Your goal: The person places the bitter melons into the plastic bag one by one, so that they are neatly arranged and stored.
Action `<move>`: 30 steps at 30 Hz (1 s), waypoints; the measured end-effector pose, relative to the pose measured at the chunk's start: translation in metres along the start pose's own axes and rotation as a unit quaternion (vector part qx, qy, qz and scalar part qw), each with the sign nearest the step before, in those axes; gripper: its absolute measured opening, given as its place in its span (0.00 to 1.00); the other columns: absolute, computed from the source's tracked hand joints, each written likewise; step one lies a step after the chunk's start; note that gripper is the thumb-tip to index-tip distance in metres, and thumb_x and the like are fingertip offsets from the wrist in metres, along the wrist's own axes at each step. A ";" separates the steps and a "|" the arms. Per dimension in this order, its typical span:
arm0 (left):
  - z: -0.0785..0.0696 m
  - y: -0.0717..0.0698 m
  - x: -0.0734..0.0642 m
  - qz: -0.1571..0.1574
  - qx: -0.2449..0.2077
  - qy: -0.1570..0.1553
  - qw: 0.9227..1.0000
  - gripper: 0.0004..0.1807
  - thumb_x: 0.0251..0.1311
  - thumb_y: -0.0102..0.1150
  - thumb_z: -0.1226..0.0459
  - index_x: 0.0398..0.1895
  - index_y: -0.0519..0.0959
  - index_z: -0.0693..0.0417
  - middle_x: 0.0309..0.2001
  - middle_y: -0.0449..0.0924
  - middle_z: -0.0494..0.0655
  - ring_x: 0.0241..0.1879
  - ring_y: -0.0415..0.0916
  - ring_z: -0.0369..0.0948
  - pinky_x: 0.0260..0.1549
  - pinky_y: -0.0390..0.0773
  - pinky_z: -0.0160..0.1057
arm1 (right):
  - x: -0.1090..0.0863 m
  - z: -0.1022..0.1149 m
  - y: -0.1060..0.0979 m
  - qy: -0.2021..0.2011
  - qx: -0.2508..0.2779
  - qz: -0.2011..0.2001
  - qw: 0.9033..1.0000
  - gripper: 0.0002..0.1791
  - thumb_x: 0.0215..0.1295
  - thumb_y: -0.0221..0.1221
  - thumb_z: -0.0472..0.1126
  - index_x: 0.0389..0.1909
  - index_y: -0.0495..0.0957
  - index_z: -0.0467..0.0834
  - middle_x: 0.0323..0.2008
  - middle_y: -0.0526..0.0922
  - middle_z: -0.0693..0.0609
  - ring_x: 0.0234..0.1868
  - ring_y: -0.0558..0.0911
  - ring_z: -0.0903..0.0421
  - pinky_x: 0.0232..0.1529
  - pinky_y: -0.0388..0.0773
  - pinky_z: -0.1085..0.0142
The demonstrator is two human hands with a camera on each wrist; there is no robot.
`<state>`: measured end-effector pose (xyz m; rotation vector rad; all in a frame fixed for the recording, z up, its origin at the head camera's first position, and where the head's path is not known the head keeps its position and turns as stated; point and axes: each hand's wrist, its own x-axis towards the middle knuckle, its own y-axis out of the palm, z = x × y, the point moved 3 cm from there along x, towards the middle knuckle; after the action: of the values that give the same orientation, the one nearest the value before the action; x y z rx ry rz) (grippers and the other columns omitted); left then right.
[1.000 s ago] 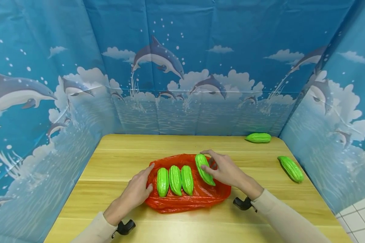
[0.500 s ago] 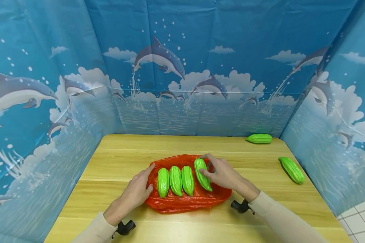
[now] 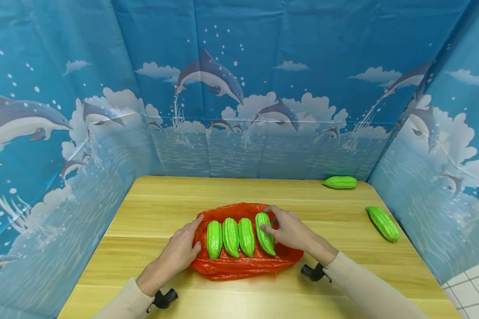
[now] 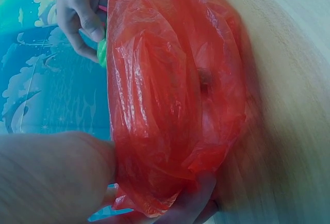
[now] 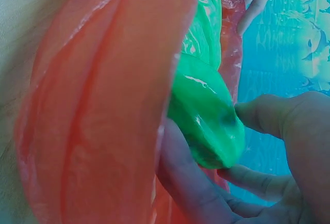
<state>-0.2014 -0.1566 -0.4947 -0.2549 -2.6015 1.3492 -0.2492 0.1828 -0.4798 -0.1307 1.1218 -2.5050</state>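
Observation:
A red plastic bag lies spread wide on the table. Inside it, on the left, three glossy green ribbed bitter melons lie side by side. My right hand holds a fourth bitter melon by its right side, over the bag's right half; in the right wrist view thumb and fingers pinch this melon. My left hand grips the bag's left end, thumb at the inner side of the rim. In the left wrist view its fingers go partly out of sight behind the red film.
Two more bitter melons lie on the table, one at the back right corner and one near the right edge. A blue dolphin-print curtain stands along the back and both sides of the wooden table.
My right hand has lowered the bitter melon into the bag and moved it slightly left, toward the other three. My left hand keeps its place on the bag.

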 end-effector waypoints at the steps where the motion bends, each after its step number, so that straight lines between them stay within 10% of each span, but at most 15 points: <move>1: 0.000 0.000 0.000 0.000 0.000 0.000 1.000 0.42 0.72 0.70 0.77 0.89 0.69 0.64 0.78 0.81 0.71 0.75 0.83 0.67 0.73 0.87 0.67 | 0.000 0.000 0.000 0.001 0.003 0.002 1.000 0.31 0.86 0.69 0.48 0.80 0.75 0.39 0.38 0.91 0.49 0.26 0.93 0.50 0.38 0.92 0.63; 21: 0.000 0.000 0.000 -0.005 0.008 0.010 1.000 0.43 0.70 0.70 0.77 0.89 0.69 0.65 0.78 0.81 0.71 0.76 0.83 0.67 0.74 0.86 0.67 | -0.008 0.004 -0.006 -0.044 -0.038 -0.041 0.997 0.28 0.85 0.69 0.45 0.77 0.79 0.38 0.41 0.92 0.49 0.28 0.84 0.61 0.27 0.80 0.66; 30: 0.001 -0.001 -0.001 -0.007 0.008 0.008 1.000 0.43 0.71 0.69 0.77 0.89 0.69 0.64 0.78 0.81 0.71 0.76 0.82 0.67 0.74 0.86 0.67 | -0.010 0.003 -0.020 -0.054 -0.038 -0.079 0.995 0.25 0.85 0.69 0.42 0.75 0.81 0.38 0.47 0.93 0.47 0.38 0.91 0.57 0.40 0.90 0.66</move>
<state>-0.2012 -0.1582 -0.4943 -0.2435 -2.5734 1.3570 -0.2459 0.1963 -0.4624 -0.3847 1.2050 -2.5576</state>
